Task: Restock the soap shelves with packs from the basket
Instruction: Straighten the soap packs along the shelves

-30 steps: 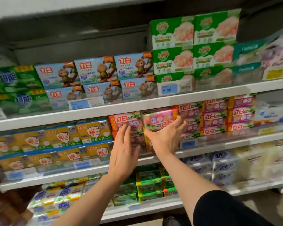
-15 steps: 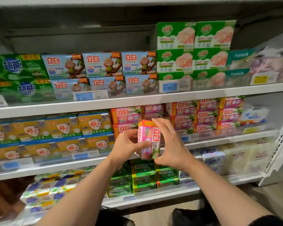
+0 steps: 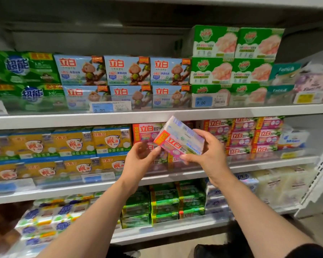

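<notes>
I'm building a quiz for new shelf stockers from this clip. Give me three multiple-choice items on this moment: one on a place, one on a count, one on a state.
1. Where do the blue monkey packs sit?
A. Lowest shelf
B. Shelf above the pink packs
C. Floor

2. How many green packs with pink soap pictures form the topmost row of that stack?
A. Two
B. Four
C. Five

3. How is the pink soap pack in the hands held?
A. Lying flat on the shelf
B. Tilted, off the shelf, in front of the pink row
C. Upright inside a basket

Answers:
1 B: they stand on the upper shelf, with the pink stacks below them.
2 A: two boxes sit side by side on top.
3 B: the right hand has it in its grip at a slant, while the left hand touches its lower corner.
</notes>
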